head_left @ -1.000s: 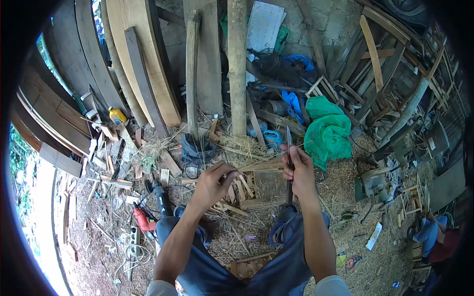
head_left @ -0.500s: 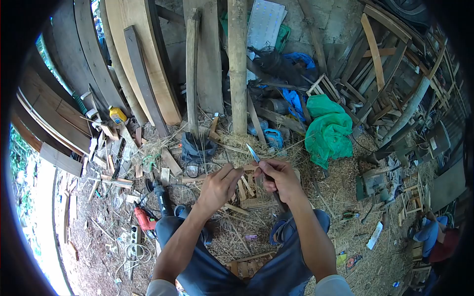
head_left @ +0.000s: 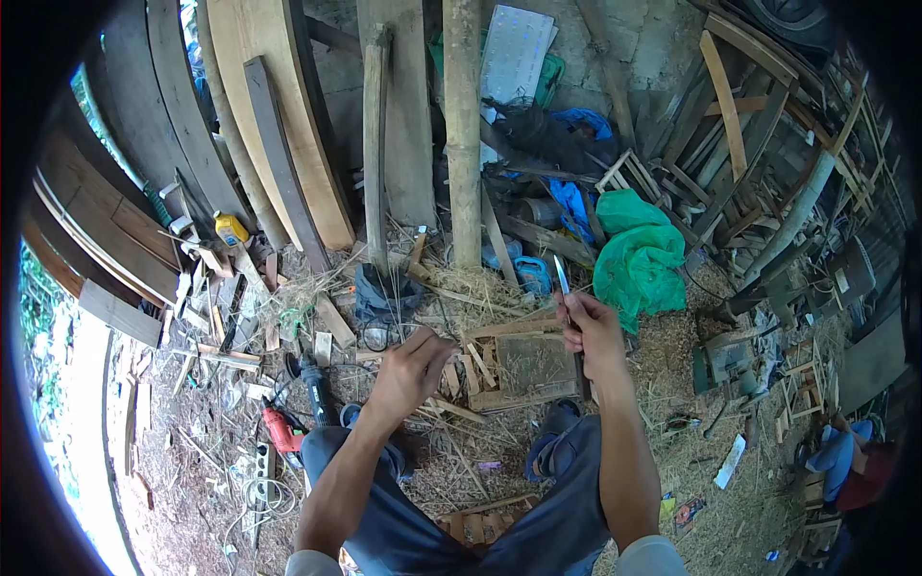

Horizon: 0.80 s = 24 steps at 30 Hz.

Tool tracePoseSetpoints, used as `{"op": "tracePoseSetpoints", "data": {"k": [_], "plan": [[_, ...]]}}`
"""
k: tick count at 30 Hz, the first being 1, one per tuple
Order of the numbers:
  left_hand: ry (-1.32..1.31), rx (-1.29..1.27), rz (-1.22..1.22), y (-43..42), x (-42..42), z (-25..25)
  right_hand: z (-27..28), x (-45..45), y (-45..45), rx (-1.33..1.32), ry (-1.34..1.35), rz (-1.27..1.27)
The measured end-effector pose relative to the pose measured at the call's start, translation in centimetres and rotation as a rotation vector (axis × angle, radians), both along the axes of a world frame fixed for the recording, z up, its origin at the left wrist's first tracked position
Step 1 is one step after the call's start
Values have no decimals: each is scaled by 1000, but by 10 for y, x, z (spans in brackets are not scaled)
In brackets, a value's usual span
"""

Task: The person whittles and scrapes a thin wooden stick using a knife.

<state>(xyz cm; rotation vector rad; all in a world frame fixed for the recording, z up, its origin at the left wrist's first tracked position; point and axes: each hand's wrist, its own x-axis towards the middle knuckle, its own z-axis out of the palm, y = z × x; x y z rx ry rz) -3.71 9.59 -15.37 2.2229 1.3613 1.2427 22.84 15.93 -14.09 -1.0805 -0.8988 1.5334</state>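
My right hand (head_left: 594,336) is wrapped round a knife (head_left: 562,276), its blade pointing up and away from me and its dark handle running down below the fist. To the left, my left hand (head_left: 411,370) is closed in a pinch; what its fingertips hold, if anything, is too thin to make out. The two hands are well apart, above the littered ground. Between and beyond them lies a wooden block (head_left: 533,363) with thin wood strips (head_left: 477,363) beside it.
A green plastic bag (head_left: 639,254) lies beyond my right hand. On the left are a red power tool (head_left: 281,429), a grinder (head_left: 315,389) and a power strip (head_left: 261,475). Upright posts (head_left: 463,144) and planks (head_left: 279,125) stand ahead. Another person (head_left: 850,461) sits at the far right.
My right hand with the knife first came left beside my left hand, then moved back right, away from it. My left hand has stayed nearly in place, closed.
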Motion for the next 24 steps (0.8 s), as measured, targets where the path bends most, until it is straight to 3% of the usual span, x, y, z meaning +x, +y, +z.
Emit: {"op": "tracePoseSetpoints", "data": {"k": [5,9,24], "plan": [[-11,14,10,6,12,1,-5,-29,-15,4,50,213],[-180,-99,-44,8,18,6,-12,-50,-22,-3,46,356],[-133,-87,-58,6,10,4,-12,-39,-8,-8,-23,218]]}}
